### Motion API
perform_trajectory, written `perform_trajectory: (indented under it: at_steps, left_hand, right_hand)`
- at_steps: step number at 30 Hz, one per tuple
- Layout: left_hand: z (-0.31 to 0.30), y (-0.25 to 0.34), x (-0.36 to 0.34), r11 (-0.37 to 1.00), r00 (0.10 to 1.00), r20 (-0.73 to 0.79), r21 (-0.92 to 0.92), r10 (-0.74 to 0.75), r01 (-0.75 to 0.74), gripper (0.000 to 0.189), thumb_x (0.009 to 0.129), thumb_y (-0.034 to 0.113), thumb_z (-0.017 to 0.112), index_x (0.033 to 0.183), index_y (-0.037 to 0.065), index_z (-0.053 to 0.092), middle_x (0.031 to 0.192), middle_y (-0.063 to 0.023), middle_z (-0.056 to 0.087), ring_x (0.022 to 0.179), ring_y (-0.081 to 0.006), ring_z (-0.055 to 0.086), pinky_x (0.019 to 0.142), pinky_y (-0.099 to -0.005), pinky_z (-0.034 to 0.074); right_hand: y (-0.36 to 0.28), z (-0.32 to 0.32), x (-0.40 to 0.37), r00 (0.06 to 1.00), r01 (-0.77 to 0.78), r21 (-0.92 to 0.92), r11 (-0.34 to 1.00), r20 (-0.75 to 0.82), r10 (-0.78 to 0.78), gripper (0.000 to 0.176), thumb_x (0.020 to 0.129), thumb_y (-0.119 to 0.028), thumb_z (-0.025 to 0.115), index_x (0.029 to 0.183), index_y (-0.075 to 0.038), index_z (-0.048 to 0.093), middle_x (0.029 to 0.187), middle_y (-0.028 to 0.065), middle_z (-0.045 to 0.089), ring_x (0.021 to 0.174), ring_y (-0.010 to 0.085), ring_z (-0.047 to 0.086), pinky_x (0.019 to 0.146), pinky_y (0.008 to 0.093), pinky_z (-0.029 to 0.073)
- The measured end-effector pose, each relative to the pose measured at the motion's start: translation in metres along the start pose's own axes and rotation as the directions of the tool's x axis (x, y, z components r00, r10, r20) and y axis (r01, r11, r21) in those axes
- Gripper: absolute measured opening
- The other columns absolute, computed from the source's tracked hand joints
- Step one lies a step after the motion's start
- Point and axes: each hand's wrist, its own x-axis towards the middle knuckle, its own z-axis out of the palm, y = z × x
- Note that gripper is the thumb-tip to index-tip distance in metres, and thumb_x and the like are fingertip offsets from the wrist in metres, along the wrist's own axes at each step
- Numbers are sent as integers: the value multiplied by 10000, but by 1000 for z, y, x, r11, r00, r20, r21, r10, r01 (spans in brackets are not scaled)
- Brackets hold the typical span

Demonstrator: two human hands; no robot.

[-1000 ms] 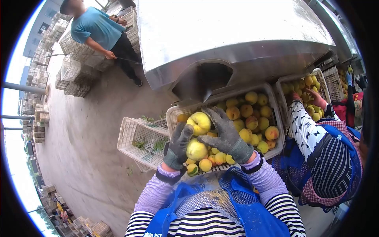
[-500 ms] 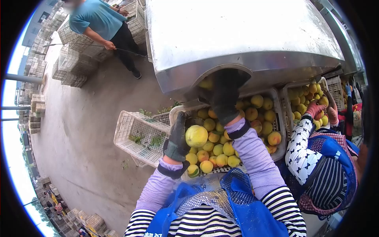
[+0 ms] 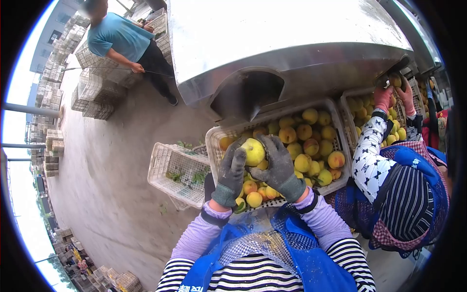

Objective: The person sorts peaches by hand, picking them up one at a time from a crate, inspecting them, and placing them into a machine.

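Note:
Both my hands, in dark grey gloves, meet over a white plastic crate filled with yellow and reddish peaches. My left hand is closed round the left side of a yellow peach, its thumb pointing up along the fruit. From the right, my right hand curls its fingers against the same peach. Just beyond the crate, a metal machine has a dark rounded opening in its front face.
On the left, a white crate holds a few green leaves. At my right a co-worker in pink gloves reaches up to the machine above another peach crate. A person in a blue shirt stands by stacked crates.
My right hand has come out of the machine's opening down to the peach beside my left hand. The co-worker's hands have moved up from their crate toward the machine.

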Motion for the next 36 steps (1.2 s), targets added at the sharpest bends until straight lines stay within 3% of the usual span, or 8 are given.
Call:
perform_trajectory:
  at_steps: [4,8,14,17,20,25,31,36]
  left_hand:
    - [6,2,9,928,978,4,-315,-207,198,503,1049,382,508,1368,-6,509,1260,-126,590,1146,-217,589,952,-355,519]
    - [-6,-34,23,995,990,-112,-28,91,-94,416,1072,328,457,1338,13,511,1236,-107,597,1109,-195,611,932,-333,528]
    - [-26,-54,23,870,930,-110,-405,-349,279,404,1070,276,451,1377,13,465,1308,-132,554,1121,-230,626,925,-367,539]
    - [-32,-86,18,963,959,-94,-57,-267,263,467,1031,227,536,1422,-4,426,1362,-146,520,1178,-255,591,968,-377,514]
    - [-18,-132,14,950,967,-58,181,-247,254,589,970,355,610,1406,-6,445,1323,-185,546,1229,-285,537,984,-405,482]
    - [31,-141,-14,753,839,399,657,-370,19,684,843,411,684,1419,107,471,1348,-258,521,1243,-400,505,1020,-492,440]
    - [128,-162,-44,504,835,512,786,-203,-359,846,748,561,737,1401,90,478,1297,-195,571,1278,-428,472,1077,-590,337]
    - [124,-154,-29,719,819,520,663,-242,-208,762,745,482,733,1320,39,502,1241,-165,588,1237,-352,526,1047,-526,399]
  right_hand:
    - [2,1,8,976,103,-157,982,-174,-131,807,658,-363,857,1326,-20,563,1129,172,615,959,353,641,794,407,553]
    - [0,5,43,992,43,-355,934,-95,-82,725,708,-381,827,1294,-26,591,1019,153,622,887,322,636,723,404,540]
    - [49,44,148,930,211,-385,898,-204,-305,450,813,-326,769,1145,-46,649,888,131,647,739,319,640,621,407,517]
    - [40,29,148,940,167,-429,888,-204,-275,374,845,-285,750,1120,-47,664,922,143,677,782,327,662,647,402,531]
    - [35,-26,99,986,-123,134,983,-92,136,299,881,-226,714,1117,-47,670,975,172,691,836,341,678,707,412,538]
    - [128,-70,-26,971,-225,-414,882,-17,240,307,900,-265,693,1115,-47,671,1023,190,694,904,368,674,745,447,539]
    - [143,-61,-80,804,-325,-734,597,117,583,662,819,-495,733,1252,-25,560,1107,230,663,979,409,654,831,496,518]
    - [150,-60,-72,703,-500,-655,566,75,707,791,734,-494,812,1307,-28,531,1196,235,630,1057,385,643,888,478,516]
